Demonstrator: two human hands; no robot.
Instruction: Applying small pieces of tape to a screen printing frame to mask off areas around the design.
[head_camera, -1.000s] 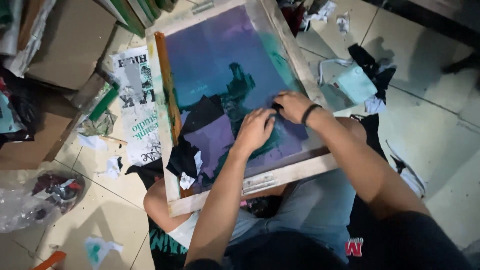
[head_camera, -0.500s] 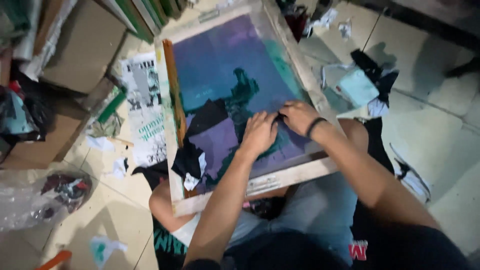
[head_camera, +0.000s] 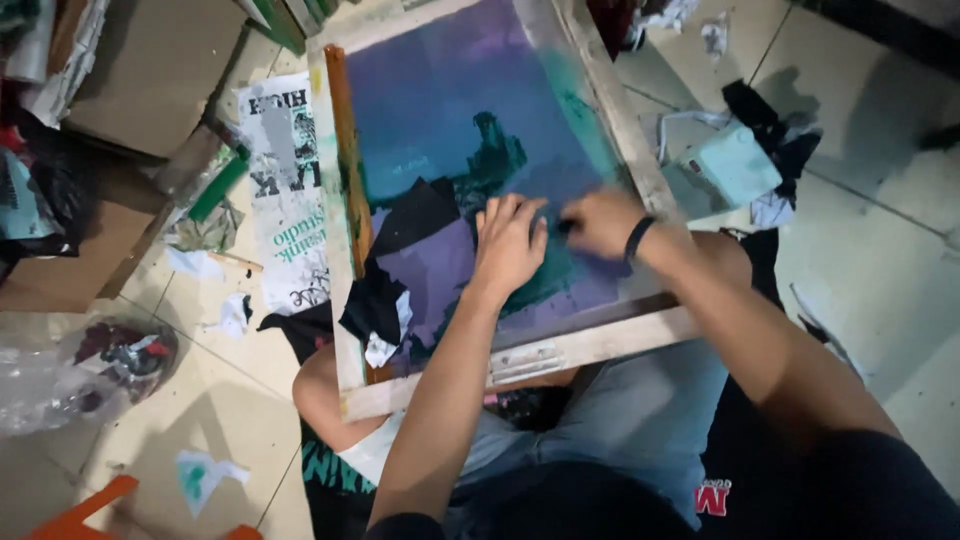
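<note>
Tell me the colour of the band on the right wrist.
Black: the wrist band beside the right hand, head view.

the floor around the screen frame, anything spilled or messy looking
Yes. Torn paper scraps smeared with green ink lie on the tiles at lower left, and a crumpled plastic bag sits nearby. Dark rags are strewn at upper right. On the wooden frame, green ink is smeared under the left hand and right hand.

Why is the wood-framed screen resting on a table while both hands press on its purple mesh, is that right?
Not on a table: the head view shows the wood-framed screen resting on the person's lap above the tiled floor. The left hand and right hand do press on its purple mesh.
</note>
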